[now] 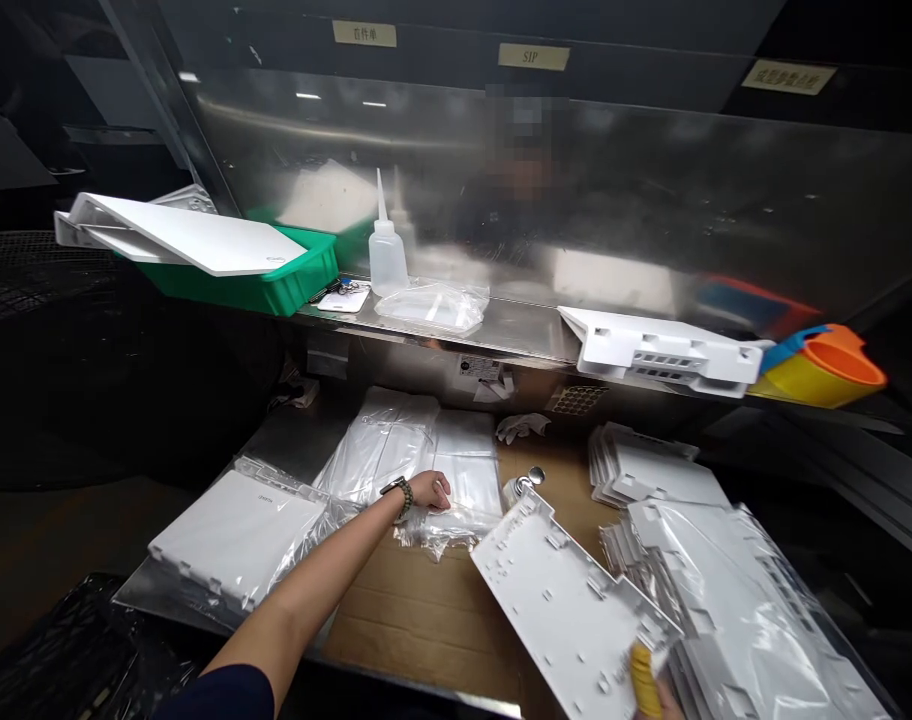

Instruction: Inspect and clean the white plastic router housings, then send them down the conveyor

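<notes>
"How is the left hand (431, 490)?"
"Its fingers are curled on the clear bags (465, 462). I can't tell if they pinch one."
"And the right hand (667, 702)?"
"It's holding the white panel (557, 600) by the near end, with a yellow cover (643, 682) on one finger. The panel is over the brown cardboard (407, 605)."
"What's around?"
"A wrapped panel (246, 520) on the left, stacked panels (771, 610) on the right. Up on the shelf (512, 325) stand a bottle (387, 262) and a green bin (295, 285)."
</notes>
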`<state>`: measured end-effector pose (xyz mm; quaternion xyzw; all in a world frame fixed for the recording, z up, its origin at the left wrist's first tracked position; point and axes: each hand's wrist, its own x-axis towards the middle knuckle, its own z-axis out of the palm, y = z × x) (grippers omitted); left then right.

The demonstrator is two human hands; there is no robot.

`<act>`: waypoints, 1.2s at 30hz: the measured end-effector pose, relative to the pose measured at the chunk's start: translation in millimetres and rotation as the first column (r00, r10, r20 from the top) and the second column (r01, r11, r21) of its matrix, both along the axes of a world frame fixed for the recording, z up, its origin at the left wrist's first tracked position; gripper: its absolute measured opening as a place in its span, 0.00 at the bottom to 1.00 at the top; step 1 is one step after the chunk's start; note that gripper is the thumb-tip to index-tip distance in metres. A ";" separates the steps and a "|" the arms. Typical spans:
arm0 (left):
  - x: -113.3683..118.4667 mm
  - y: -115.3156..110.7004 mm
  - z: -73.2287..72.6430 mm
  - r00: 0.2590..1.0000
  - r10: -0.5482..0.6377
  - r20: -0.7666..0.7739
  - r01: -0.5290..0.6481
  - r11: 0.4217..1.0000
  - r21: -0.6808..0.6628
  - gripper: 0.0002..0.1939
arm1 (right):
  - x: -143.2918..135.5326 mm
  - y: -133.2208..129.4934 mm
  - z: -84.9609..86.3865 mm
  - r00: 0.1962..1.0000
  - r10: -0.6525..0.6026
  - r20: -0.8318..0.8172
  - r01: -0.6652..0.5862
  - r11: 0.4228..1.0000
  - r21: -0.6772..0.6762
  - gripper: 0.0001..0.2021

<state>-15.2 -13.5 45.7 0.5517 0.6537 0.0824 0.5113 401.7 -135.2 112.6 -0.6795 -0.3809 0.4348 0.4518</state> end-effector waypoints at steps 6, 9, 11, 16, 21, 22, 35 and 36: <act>13.6 -8.1 -7.2 0.995 -0.029 -0.092 0.040 0.992 0.118 0.17 | -71.9 2.6 -4.8 0.985 0.114 -0.131 -0.109 0.993 0.039 0.40; 22.5 -11.3 -7.3 0.987 -0.051 -0.156 0.079 0.980 0.182 0.18 | -103.5 0.7 -7.1 0.983 0.179 -0.032 -0.175 0.979 0.101 0.36; 27.0 -13.6 -5.5 0.979 -0.069 -0.191 0.111 0.969 0.219 0.18 | -117.0 0.1 -13.1 0.971 0.226 0.077 -0.235 0.963 0.136 0.36; 28.9 -18.8 6.9 0.959 -0.114 -0.260 0.195 0.930 0.312 0.16 | -128.9 -1.0 -31.1 0.940 0.236 0.247 -0.277 0.950 0.145 0.34; 15.9 -11.8 22.7 0.933 -0.108 -0.343 0.236 0.903 0.359 0.14 | -128.0 -6.9 -34.3 0.942 0.197 0.273 -0.244 0.958 0.151 0.33; 13.7 -10.5 24.5 0.928 -0.105 -0.357 0.237 0.905 0.352 0.14 | -127.6 -7.9 -33.9 0.943 0.190 0.274 -0.238 0.960 0.151 0.34; 44.7 -43.3 3.2 0.925 -0.089 -0.370 0.198 0.943 0.269 0.19 | -104.9 -20.4 -37.0 0.963 0.135 0.233 -0.168 0.977 0.128 0.37; 42.3 -41.9 2.1 0.933 -0.075 -0.351 0.177 0.947 0.269 0.20 | -104.3 -23.4 -37.5 0.964 0.126 0.235 -0.162 0.977 0.140 0.37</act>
